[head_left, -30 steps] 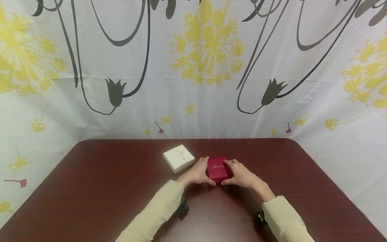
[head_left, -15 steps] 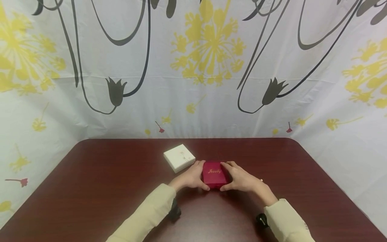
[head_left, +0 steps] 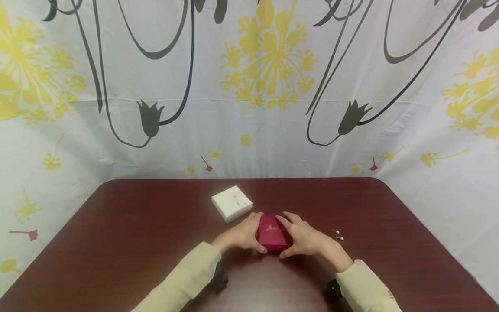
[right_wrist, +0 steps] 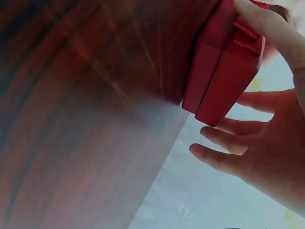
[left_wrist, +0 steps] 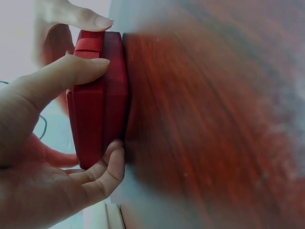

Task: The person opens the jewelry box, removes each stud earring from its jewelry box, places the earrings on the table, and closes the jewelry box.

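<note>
Drawn nearer along the bench (head_left: 117, 242): red box (head_left: 273, 232), clasped between left grip (head_left: 241, 236) and right grip (head_left: 306, 238), both curled round its sides. Probably light, rigid, hinged; best held by side walls. Earrings (head_left: 338, 235) right of right grip; white box (head_left: 231, 203) beyond left.

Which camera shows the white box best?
Head view: the white box sits whole on the table, behind the left hand. Left wrist shows only a pale sliver, maybe its corner; right wrist shows none.
</note>
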`<state>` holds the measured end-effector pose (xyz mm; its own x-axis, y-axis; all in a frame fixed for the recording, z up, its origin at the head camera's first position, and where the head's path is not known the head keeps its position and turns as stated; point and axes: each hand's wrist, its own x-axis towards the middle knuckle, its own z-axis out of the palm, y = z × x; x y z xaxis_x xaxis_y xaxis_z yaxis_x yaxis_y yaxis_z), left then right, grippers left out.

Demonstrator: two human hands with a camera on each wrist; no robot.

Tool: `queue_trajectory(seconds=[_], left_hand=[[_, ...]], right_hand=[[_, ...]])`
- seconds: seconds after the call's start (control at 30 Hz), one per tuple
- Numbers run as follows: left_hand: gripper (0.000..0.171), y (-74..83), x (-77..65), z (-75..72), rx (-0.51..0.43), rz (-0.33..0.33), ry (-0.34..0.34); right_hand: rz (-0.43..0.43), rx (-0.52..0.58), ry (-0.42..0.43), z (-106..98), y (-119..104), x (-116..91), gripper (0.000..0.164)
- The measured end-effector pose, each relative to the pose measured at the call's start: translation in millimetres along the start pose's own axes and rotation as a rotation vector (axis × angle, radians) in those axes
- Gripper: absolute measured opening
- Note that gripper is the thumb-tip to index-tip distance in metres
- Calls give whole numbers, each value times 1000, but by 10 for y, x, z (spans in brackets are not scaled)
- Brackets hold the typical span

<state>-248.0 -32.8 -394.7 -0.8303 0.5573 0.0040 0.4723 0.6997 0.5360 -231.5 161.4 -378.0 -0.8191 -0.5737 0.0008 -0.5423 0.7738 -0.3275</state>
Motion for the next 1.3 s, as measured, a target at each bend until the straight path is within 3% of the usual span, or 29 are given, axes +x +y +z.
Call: queue_trajectory(seconds=[0.27, 0.87, 1.1, 1.3], left_hand=[[94, 18, -116, -18, -16, 23, -20], [92, -35, -353, -61, -54, 30, -35], [103, -61, -444, -68, -43, 23, -48], [99, -76, -488, -87, -38, 24, -57]], right_hand=[[-107, -87, 37, 38, -39, -11, 86], [-225, -178, 70, 91, -176, -46, 85], [-246, -190, 74, 111, -227, -58, 85], [-240, -199, 66, 120, -269, -68, 86]])
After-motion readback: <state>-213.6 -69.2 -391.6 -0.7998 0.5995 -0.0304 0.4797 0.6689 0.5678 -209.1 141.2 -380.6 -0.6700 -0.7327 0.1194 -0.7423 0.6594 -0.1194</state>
